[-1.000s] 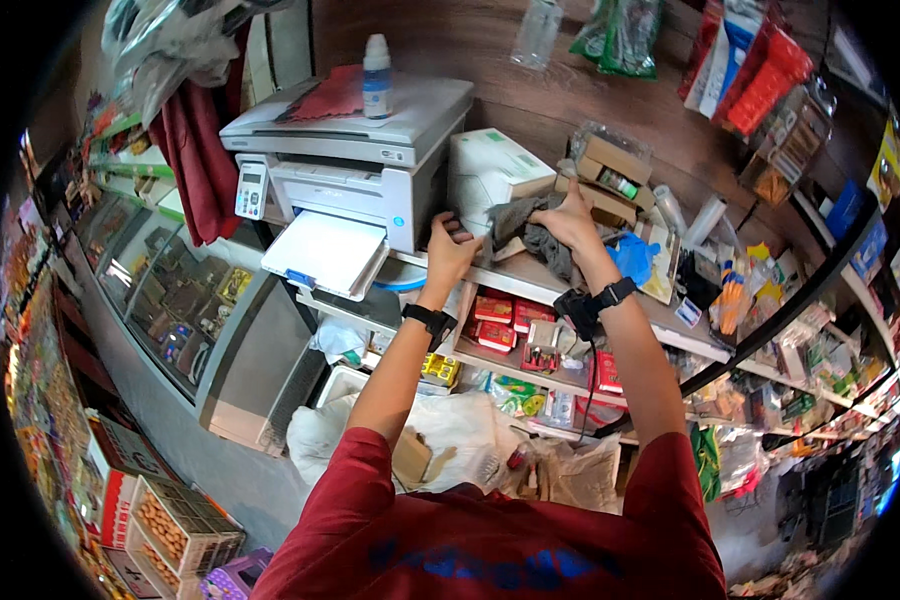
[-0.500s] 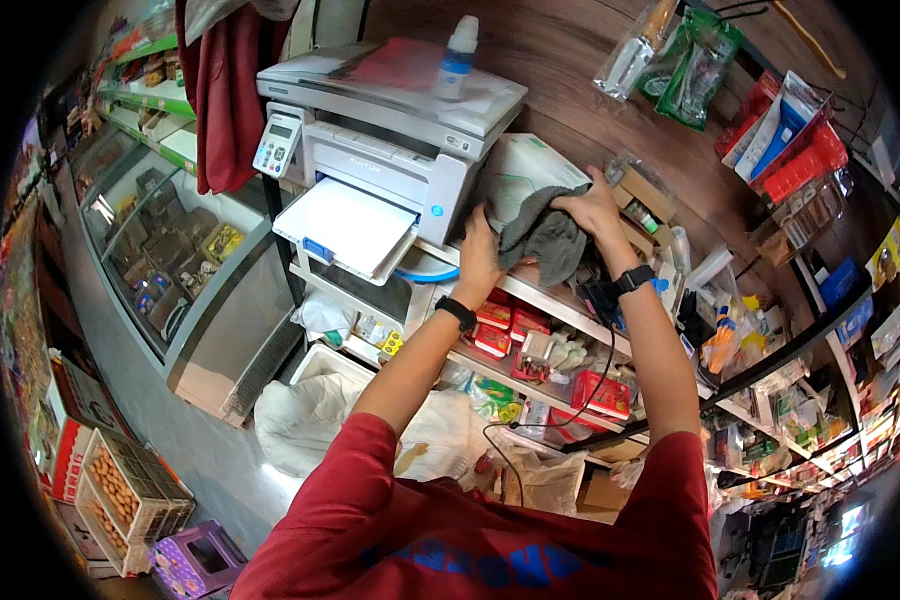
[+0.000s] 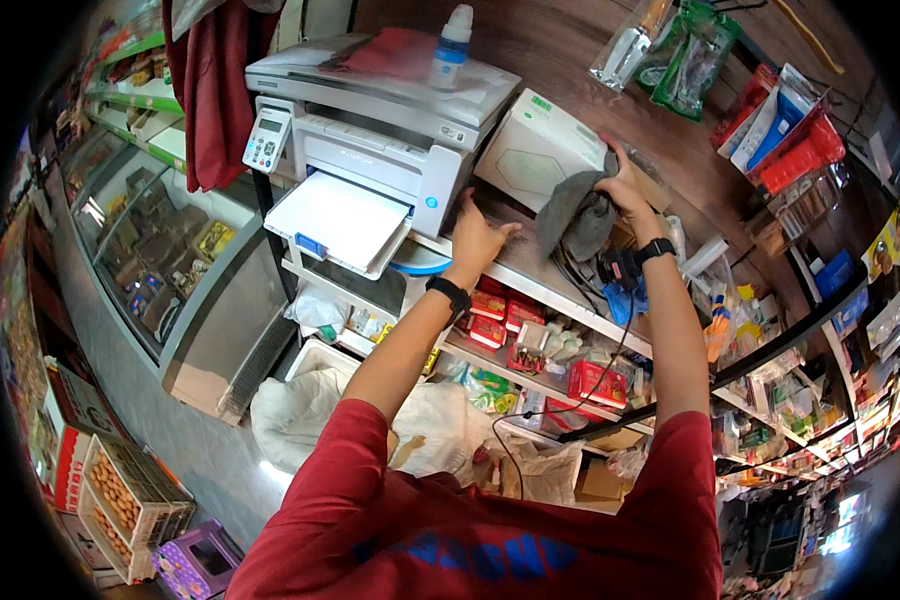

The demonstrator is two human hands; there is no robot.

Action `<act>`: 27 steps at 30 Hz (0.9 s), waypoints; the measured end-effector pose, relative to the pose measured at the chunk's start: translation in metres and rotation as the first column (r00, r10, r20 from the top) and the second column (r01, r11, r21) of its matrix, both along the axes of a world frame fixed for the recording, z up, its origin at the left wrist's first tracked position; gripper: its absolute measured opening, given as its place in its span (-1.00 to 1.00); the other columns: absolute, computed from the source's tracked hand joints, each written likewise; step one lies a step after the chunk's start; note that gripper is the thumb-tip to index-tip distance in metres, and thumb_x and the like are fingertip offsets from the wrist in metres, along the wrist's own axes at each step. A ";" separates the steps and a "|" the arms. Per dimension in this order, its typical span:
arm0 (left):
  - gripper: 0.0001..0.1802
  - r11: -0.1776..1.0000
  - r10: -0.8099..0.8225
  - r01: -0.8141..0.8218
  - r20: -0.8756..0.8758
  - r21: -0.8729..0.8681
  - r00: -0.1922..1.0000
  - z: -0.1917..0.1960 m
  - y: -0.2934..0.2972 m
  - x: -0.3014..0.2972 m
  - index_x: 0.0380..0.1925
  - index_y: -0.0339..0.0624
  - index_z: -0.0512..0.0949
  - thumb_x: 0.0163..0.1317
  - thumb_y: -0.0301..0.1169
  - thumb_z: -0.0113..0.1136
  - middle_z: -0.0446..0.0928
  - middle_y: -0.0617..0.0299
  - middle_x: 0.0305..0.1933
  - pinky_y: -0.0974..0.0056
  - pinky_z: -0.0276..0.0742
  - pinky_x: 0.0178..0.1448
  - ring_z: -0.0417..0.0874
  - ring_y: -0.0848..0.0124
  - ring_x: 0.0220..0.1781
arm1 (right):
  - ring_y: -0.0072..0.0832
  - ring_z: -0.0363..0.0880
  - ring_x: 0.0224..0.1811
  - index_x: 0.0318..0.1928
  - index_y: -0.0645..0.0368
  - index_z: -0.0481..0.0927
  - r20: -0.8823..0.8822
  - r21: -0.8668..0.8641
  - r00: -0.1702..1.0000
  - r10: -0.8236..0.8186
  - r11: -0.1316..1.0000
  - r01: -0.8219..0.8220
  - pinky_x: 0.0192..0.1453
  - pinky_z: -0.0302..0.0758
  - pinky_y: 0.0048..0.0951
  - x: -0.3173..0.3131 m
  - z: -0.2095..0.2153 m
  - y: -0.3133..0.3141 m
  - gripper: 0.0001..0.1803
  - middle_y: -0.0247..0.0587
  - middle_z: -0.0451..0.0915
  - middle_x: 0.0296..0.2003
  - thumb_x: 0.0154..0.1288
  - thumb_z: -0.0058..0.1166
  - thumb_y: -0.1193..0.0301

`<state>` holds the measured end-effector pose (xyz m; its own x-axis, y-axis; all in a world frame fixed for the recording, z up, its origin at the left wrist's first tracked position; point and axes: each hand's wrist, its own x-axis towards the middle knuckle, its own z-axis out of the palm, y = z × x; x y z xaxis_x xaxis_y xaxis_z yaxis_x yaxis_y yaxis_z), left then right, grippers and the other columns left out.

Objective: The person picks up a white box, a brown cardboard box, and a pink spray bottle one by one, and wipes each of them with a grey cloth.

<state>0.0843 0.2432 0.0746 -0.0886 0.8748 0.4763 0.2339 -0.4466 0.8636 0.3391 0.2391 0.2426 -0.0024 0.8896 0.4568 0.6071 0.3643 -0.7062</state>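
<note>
Cloth [image 3: 576,217], grey, sits bunched in my right hand [image 3: 625,190], pressed against the white box [image 3: 536,150] just right of the printer [image 3: 380,130]. I'm mid-wipe. Left hand [image 3: 477,240] is spread flat, empty, on the shelf [image 3: 530,275] below the box. Next move, I judge, needs a steady sweep.

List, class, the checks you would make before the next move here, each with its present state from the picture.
1. Right hand grips the grey cloth: ok.
2. Cloth touches the white box: ok.
3. Left hand lies flat on the shelf, holding nothing: ok.
4. Bottle upright on the printer: ok.
5. Box steady on the shelf: cannot tell.
</note>
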 end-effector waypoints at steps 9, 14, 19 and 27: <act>-0.41 0.988 0.045 -0.047 0.018 0.147 0.999 -0.004 -0.003 0.005 0.14 -0.25 0.43 0.14 -0.30 0.40 0.61 -0.01 0.04 0.11 0.59 -0.07 0.70 0.19 -0.28 | -0.02 -0.10 0.60 0.53 -0.03 0.04 -0.210 -0.171 0.968 -0.134 0.980 0.099 0.42 0.22 -0.26 0.033 0.029 0.033 0.00 0.07 -0.03 0.56 0.07 0.13 0.69; -0.50 0.992 0.050 -0.050 0.002 0.120 0.999 0.004 -0.015 0.011 0.09 -0.19 0.46 0.18 -0.31 0.34 0.64 0.04 -0.07 0.10 0.58 -0.08 0.70 0.18 -0.27 | 0.00 0.09 0.49 0.59 -0.03 -0.11 -0.276 -0.142 0.958 -0.070 0.989 0.031 0.31 0.33 -0.25 0.035 0.029 0.038 0.06 0.09 0.04 0.50 0.10 0.07 0.66; -0.62 0.987 0.087 -0.082 -0.031 0.139 0.996 0.000 -0.012 0.007 0.00 -0.17 0.51 0.20 -0.34 0.29 0.67 0.10 -0.18 0.13 0.59 -0.15 0.71 0.17 -0.28 | -0.10 0.24 0.31 0.51 -0.04 0.06 -0.346 -0.357 0.922 -0.174 0.933 0.042 0.23 0.36 -0.26 0.009 0.037 0.031 -0.06 0.15 0.11 0.40 0.08 0.03 0.65; -0.69 0.977 0.127 -0.110 -0.085 0.185 0.988 -0.002 -0.012 0.008 -0.04 -0.14 0.53 0.22 -0.35 0.25 0.66 0.16 -0.34 0.13 0.59 -0.21 0.71 0.19 -0.33 | -0.06 0.25 0.20 0.47 -0.17 0.08 0.031 -0.469 0.998 -0.049 0.881 0.058 0.26 0.32 -0.23 0.001 0.045 0.050 -0.01 0.19 0.16 0.35 -0.06 -0.05 0.65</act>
